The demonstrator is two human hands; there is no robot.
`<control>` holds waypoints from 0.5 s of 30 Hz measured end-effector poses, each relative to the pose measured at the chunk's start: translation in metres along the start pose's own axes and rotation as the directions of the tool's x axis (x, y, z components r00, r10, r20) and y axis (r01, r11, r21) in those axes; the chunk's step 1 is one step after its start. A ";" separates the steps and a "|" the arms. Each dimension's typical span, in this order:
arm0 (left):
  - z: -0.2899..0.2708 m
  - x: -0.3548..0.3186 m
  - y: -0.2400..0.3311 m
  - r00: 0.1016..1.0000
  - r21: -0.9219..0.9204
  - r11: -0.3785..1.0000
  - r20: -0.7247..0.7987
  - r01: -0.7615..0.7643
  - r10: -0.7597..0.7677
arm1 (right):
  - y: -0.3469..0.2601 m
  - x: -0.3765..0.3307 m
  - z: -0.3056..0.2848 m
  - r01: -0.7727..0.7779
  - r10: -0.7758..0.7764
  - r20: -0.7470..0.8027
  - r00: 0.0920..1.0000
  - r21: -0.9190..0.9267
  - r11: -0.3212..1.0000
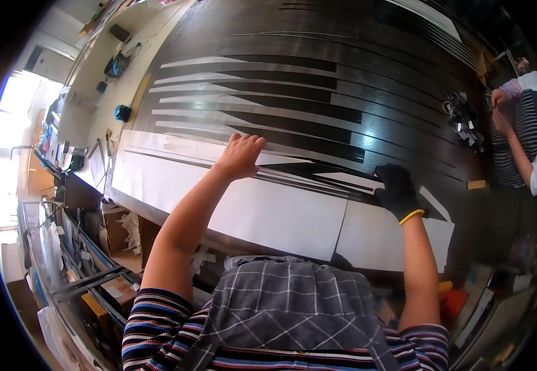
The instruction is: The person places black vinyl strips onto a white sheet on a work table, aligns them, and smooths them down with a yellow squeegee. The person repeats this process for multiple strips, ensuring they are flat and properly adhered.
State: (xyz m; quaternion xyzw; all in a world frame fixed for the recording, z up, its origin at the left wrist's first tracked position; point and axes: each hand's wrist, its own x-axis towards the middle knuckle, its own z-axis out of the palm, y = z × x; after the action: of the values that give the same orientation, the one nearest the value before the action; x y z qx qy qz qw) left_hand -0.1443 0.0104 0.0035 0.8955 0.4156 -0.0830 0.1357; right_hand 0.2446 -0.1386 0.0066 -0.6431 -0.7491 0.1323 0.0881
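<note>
Work looks partway along. Several strips (318, 112), pale toward the left and black toward the right, already lie in spaced rows on the dark table (373, 80), beyond the hands; nobody is touching these, so that part reads as set out. Beyond and right of them are long thin rods (404, 89), also untouched. The piece in hand, a black-and-white strip (290, 167), sits between the person's two hands at the near side of the table, over the far part of the white paper (268, 210), and not in line with the rows, so I'd call this one unfinished. Thin slats (299, 183) lie just beside it on the near side. Bare left hand (242, 154) is at its left end, fingers bent down and close together over the edge; can't tell if the thumb pinches anything underneath. Gloved right hand (397, 188) is at the right end, fingertips touching or nearly touching it; black glove on a dark surface, so can't tell whether they pinch or only press. Can't tell either how many pieces remain. Off right, a co-worker (531, 130) has both hands together near a dark bundle (466, 127) with white tags, well apart from this strip.
</note>
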 end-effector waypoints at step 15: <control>-0.002 0.006 0.001 0.997 -0.037 0.998 0.060 0.057 -0.055 | 0.004 0.011 -0.009 -0.180 0.182 0.118 0.976 -0.030 0.983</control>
State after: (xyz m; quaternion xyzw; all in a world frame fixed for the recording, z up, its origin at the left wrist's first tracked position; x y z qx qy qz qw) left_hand -0.1392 0.0148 0.0042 0.8779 0.4380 -0.1049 0.1627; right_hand 0.2489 -0.1265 0.0132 -0.7003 -0.6926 0.1710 0.0242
